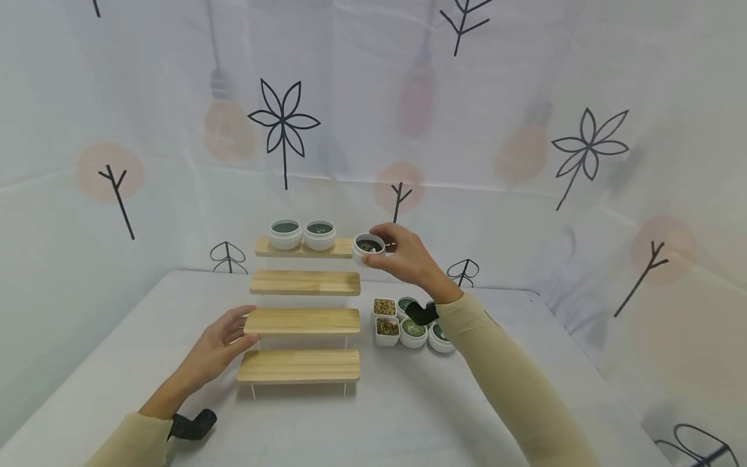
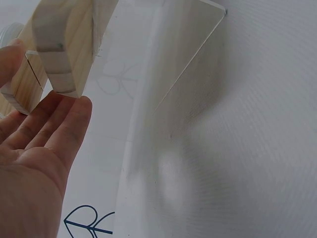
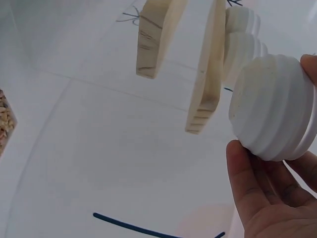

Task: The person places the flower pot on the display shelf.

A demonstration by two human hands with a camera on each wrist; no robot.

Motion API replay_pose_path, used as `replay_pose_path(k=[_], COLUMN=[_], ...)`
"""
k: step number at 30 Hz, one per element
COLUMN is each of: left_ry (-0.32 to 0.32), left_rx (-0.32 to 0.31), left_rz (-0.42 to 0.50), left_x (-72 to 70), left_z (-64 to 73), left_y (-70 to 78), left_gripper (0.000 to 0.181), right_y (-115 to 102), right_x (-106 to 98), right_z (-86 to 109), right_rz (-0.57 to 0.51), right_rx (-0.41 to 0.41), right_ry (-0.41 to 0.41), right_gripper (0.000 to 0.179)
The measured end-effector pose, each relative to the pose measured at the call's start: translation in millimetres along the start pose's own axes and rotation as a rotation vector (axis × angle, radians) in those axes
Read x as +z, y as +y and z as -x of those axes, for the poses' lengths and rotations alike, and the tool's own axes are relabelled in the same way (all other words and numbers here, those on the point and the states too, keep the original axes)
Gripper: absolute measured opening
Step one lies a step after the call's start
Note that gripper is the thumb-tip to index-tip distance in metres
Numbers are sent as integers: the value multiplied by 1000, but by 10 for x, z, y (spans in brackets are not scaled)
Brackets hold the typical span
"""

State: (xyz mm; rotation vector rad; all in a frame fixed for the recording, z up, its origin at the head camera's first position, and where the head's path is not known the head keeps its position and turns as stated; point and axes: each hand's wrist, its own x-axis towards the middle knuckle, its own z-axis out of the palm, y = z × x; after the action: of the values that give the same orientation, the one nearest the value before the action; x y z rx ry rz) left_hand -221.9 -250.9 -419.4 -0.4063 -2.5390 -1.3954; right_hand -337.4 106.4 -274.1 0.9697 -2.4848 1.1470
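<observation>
My right hand (image 1: 403, 256) pinches a small round white pot (image 3: 272, 106) between thumb and fingers, beside the right end of the top shelf (image 1: 344, 250). The pot is dark inside; in the right wrist view its ribbed side and base show. On that shelf, toward the left, stand two more white pots (image 1: 285, 235) with dark green insides. My left hand (image 1: 213, 347) is at the left end of a lower wooden shelf board (image 1: 303, 321), thumb at the front edge and fingers at the back edge. In the left wrist view the fingertips (image 2: 85, 103) reach the boards' ends.
The stepped stand has several pale wooden boards on clear supports, the lowest (image 1: 297, 368) at the front. Right of it, on the white table (image 1: 408, 415), several pots are grouped, including a square one (image 1: 387, 331) with brown grains, partly behind my right arm. A patterned cloth hangs behind.
</observation>
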Motion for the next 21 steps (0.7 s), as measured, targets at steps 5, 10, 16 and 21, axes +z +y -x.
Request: replay_pose_path(k=[5,10,16,21], left_ry=[1,-1,-2,-10], left_rx=[10,6,-37,-71], left_rz=[-4,3,-5,-2], left_x=[-8,-11,-3,-1], left_z=[-2,-4,-10,-19], left_y=[-1,-4,25,50], left_gripper=[63,62,66,69], right_y=[19,46,89,128], right_x=[31,70,125,159], right_z=[-149,-288,-400,-447], right_rz=[-27,-66,-71,-63], right_rx=[38,43,50,67], right_ry=[-16,-17,-32,-45], right_gripper=[54,54,60,64])
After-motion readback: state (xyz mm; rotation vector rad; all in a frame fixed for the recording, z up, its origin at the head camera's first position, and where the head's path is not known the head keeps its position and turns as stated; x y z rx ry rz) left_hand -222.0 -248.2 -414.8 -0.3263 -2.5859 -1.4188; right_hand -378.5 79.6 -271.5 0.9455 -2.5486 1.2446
